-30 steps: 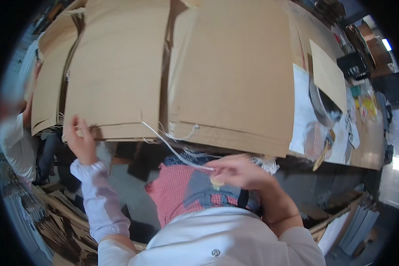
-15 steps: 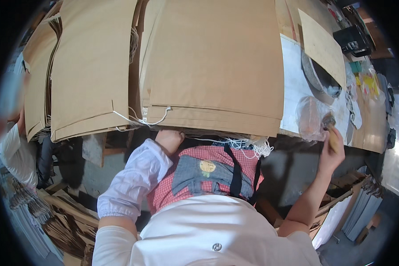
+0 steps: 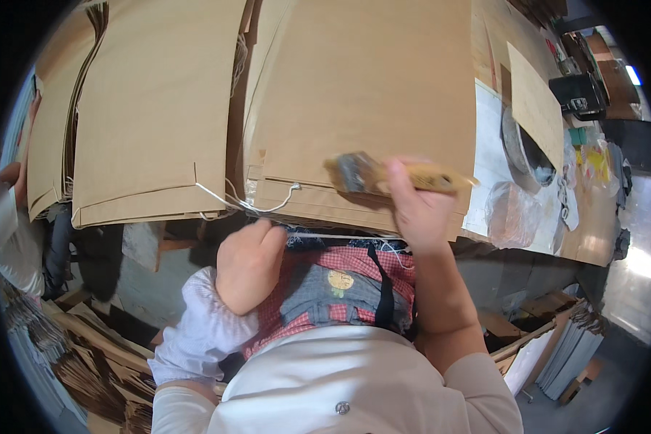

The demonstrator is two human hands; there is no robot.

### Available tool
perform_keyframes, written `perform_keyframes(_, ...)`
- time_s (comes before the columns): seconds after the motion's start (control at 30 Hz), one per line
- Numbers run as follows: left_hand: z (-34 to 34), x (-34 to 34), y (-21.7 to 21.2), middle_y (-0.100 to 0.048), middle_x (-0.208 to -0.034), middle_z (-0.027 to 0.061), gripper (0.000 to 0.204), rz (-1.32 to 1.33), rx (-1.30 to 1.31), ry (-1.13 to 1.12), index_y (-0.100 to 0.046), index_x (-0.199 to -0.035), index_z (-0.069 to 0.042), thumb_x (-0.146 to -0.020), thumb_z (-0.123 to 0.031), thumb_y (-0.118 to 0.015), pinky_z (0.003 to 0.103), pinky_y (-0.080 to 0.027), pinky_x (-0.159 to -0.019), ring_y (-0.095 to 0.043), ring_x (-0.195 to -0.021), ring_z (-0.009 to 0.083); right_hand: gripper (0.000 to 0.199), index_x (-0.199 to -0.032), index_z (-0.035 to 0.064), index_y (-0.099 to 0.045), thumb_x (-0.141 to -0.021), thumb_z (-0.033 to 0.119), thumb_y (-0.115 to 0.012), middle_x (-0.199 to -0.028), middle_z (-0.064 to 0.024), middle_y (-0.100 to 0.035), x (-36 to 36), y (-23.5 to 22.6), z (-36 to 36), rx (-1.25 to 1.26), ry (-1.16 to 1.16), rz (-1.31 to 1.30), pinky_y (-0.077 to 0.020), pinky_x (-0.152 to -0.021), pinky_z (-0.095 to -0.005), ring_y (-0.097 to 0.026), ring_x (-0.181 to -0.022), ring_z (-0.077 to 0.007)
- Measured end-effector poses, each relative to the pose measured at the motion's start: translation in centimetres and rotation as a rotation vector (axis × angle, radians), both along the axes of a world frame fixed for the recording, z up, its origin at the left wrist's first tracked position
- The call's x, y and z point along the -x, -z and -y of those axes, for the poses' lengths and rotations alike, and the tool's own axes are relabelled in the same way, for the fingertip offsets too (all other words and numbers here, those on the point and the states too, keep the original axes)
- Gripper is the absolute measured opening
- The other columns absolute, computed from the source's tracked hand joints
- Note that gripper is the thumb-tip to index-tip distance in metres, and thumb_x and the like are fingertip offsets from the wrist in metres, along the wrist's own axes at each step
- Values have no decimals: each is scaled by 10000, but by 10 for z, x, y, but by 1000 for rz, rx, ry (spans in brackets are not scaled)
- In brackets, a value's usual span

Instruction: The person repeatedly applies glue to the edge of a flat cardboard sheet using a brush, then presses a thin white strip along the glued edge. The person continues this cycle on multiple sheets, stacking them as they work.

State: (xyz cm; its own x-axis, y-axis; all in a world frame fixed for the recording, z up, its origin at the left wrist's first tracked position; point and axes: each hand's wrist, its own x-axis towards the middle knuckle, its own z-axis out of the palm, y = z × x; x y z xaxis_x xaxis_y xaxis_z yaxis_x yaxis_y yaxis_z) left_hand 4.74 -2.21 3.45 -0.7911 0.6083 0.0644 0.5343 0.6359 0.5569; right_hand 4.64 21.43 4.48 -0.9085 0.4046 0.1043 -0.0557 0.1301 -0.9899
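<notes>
A flat brush (image 3: 383, 176) with a yellowish wooden handle is gripped in my right hand (image 3: 423, 213). Its dark, wet-looking bristles lie over the lower edge of a stack of brown paper bags (image 3: 362, 94). My left hand (image 3: 249, 266) is closed just below that edge. From its fingers a white cord (image 3: 340, 235) runs to the right, passing in front of my checked apron (image 3: 333, 282). Another white cord, knotted at its end (image 3: 295, 186), rests across the stack's lower left corner. Whether the bristles touch the paper I cannot tell.
To the left stands a second brown paper stack (image 3: 152, 108), with another person (image 3: 11, 239) beyond it. On the right are a round container (image 3: 517, 148) partly covered by a board (image 3: 535, 101), a clear plastic bag (image 3: 512, 213) and a black box (image 3: 577, 95).
My right hand has carried the brush leftward from beside the plastic bag to the stack's lower edge. My left hand has come out from under the edge, with cord now stretched from it.
</notes>
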Motion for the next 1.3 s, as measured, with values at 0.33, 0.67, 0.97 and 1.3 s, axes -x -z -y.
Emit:
perform_keyframes(0.33, -43, 38, 28, -536, -1271, 223, 268, -150, 362, 11, -531, -950, 27, -690, -18, -579, 363, -513, -661, -621, -779, 269, 241, -702, -23, -629, -787, 199, -666, -615, -121, -639, 10, 1, -46, -531, 176, 287, -496, -547, -330, -634, -557, -196)
perform_keyframes(0.67, -49, 36, 29, -542, -1250, 244, 99, -214, 302, -5, -497, -868, 33, -777, 0, -517, 403, -504, -613, -613, -720, 339, 306, -675, -21, -616, -765, 268, -661, -600, -217, -583, -3, 13, -111, -1001, 311, 326, -474, -554, -437, -592, -569, -375)
perform_keyframes(0.97, -46, 34, 25, -526, -1266, 243, 94, -204, 307, 10, -509, -874, 11, -784, -17, -519, 422, -493, -578, -612, -687, 341, 187, -1030, -34, -658, -876, 71, -637, -862, -90, -653, -109, -8, -213, -857, 550, -115, -485, -649, -246, -592, -696, -131)
perform_keyframes(1.3, -56, 0, -90, -600, -658, 112, 51, 576, -362, 380, -644, -801, -1, -771, -23, -678, 299, -433, -502, -577, -545, 239, 254, -1009, 10, -630, -815, 167, -677, -953, -134, -640, -126, 3, -53, -322, -342, 92, -476, -840, -395, -604, -951, -313)
